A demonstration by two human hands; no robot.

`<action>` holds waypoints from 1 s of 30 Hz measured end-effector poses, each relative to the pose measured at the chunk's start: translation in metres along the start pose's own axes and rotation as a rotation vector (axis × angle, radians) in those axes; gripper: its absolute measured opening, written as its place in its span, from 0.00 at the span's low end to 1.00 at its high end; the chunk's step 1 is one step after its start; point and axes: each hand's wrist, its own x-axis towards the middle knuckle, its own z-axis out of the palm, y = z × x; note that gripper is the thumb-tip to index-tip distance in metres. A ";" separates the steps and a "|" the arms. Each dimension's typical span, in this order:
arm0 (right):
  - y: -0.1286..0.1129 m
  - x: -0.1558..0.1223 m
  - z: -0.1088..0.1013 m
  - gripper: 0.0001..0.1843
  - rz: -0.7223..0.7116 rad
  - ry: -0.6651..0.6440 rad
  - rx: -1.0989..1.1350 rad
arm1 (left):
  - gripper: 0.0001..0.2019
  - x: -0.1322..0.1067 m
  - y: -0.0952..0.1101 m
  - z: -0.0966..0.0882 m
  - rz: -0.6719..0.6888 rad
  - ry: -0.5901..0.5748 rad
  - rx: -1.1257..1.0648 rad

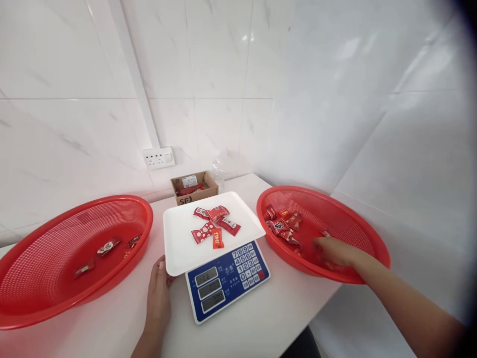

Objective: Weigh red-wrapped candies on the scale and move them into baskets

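Note:
My left hand (159, 293) is at the near left corner of the white weighing tray (179, 248), thumb at the rim and fingers curled partly out of sight beneath it. Several small wrapped snack packets (217, 214), red and orange, lie on that tray. Below it, the blue panel of the scale (231, 283) shows its keypad and displays. My right hand (330, 251) reaches down into the right red basket (357, 219), among wrapped packets (278, 226); its fingers are blurred, and what they hold, if anything, does not show.
A left red basket (139, 214) holds a few packets (108, 246). Behind the scale stands a small cardboard box (208, 186) with red packets inside, beside a clear plastic bottle (219, 171). White tiled walls with a socket (159, 158) close off the back and right.

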 end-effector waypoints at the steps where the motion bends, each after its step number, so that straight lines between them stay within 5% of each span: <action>1: 0.000 0.003 -0.002 0.06 -0.022 0.015 -0.009 | 0.24 -0.001 0.001 0.000 0.002 -0.003 0.009; 4: -0.013 0.006 -0.011 0.06 -0.036 0.075 -0.018 | 0.23 -0.003 0.004 0.000 0.013 -0.007 0.024; 8: -0.063 -0.013 -0.025 0.14 -0.041 0.259 0.212 | 0.23 -0.004 0.004 -0.001 0.000 -0.015 0.027; 12: -0.125 -0.035 -0.028 0.14 -0.136 0.190 0.401 | 0.24 -0.004 0.006 0.000 -0.015 -0.005 0.040; 21: -0.218 -0.010 0.021 0.12 -0.632 0.071 0.396 | 0.24 -0.003 0.004 -0.001 0.015 0.000 0.028; 30: -0.275 0.021 0.056 0.12 -0.641 0.128 0.229 | 0.24 -0.001 0.005 -0.002 0.021 -0.019 0.007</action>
